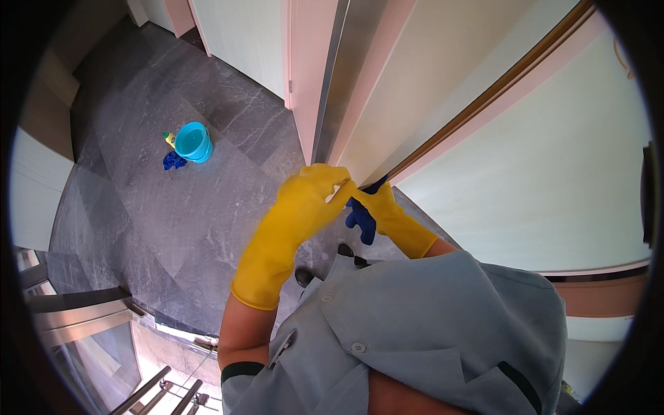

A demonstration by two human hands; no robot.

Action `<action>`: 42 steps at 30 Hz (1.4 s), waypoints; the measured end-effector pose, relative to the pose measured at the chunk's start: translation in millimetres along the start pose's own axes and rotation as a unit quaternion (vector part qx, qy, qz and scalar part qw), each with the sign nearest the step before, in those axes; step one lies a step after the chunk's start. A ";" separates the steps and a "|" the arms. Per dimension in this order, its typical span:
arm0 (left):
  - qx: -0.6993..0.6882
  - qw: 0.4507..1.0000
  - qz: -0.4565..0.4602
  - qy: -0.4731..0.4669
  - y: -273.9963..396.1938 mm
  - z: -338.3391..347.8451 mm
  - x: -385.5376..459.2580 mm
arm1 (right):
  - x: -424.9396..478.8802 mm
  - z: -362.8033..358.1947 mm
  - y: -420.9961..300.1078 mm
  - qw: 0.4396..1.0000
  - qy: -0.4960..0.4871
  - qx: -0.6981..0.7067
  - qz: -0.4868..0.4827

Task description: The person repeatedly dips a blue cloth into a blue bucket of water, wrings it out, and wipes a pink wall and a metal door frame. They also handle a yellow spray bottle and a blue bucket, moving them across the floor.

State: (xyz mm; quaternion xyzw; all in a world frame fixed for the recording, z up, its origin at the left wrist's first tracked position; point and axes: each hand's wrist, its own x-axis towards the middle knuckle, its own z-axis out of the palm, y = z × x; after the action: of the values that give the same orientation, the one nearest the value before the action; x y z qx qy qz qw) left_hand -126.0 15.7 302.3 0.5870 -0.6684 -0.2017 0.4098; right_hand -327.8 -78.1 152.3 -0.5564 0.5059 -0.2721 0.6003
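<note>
Both my hands wear long yellow rubber gloves. My right hand [383,207] grips a dark blue cloth [361,220], which hangs below the fingers and touches the edge of a pale panel [384,124], possibly a door. Beside it, on the metal-trimmed side of that panel, is my left hand [316,192], its fingers bent and the thumb reaching towards the cloth. A small gap shows between thumb and fingers. Whether the left fingers hold the panel edge is hidden.
On the grey stone-tile floor [155,223] stands a turquoise bucket [194,142] with liquid in it. A yellow bottle [169,138] with a green cap and another blue cloth [174,161] lie against it. Metal door handles [171,386] are at lower left. A pale wall [544,171] rises to my right.
</note>
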 end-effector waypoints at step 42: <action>0.068 0.863 -0.500 -0.027 -113.5 -45.0 -237.9 | 29.2 -91.1 -15.8 0.980 0.173 0.093 0.033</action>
State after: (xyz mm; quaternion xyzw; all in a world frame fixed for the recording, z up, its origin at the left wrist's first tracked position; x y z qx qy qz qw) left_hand -26.3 225.2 169.3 0.8630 -0.3084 -0.3493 0.1953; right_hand -397.1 -143.6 170.3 -0.4252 0.5927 -0.3902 0.5618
